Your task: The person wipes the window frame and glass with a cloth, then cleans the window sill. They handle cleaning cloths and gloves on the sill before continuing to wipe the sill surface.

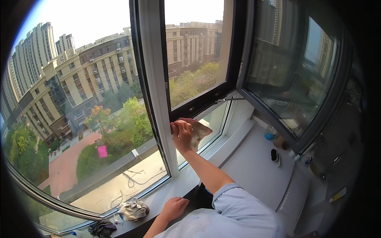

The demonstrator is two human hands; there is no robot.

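My right hand grips a stained cloth with a reddish edge. It is at the light window post, just below the dark lower rail of the window opening. Part of the cloth hangs down to the right of my fingers. Lower down, my left hand is by the inner edge of the windowsill, fingers close together and slightly bent. Its palm side is hidden, and nothing shows in it. A bundle of whitish work gloves lies on the sill to its left.
The dark-framed casement sash is swung inward at right, held by a metal stay. Beneath it, a bottle with blue contents and a black-bristled brush stand on a white surface. A dark rag lies at lower left.
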